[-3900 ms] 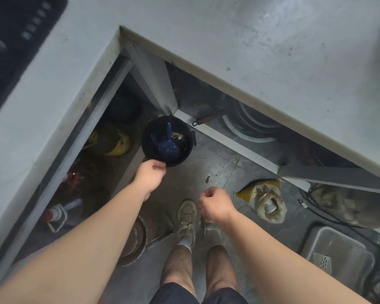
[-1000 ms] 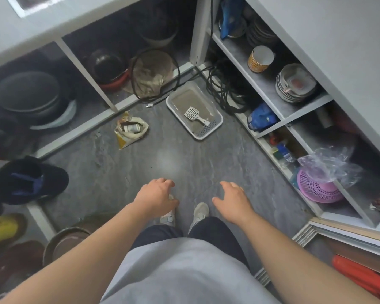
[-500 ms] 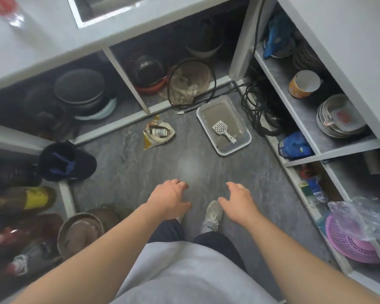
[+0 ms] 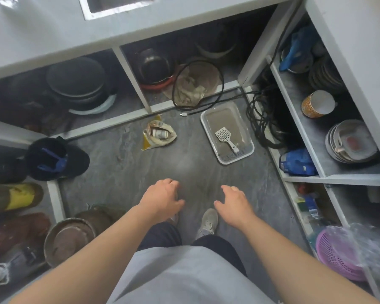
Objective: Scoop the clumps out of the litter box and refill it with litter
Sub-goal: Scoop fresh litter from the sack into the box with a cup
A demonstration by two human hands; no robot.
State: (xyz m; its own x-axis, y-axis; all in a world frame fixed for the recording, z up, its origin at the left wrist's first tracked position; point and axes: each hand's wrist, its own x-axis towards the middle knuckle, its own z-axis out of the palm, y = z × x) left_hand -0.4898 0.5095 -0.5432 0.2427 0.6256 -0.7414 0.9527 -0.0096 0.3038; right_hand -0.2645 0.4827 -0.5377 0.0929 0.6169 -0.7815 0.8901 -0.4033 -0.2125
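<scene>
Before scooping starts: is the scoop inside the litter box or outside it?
Inside. The white scoop lies flat on the litter in the litter box, its handle toward the near rim.

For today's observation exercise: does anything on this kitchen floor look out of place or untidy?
Yes. An opened yellow bag lies slumped on the floor, and black cables sprawl tangled beside the litter box, where the scoop was left lying.
</scene>
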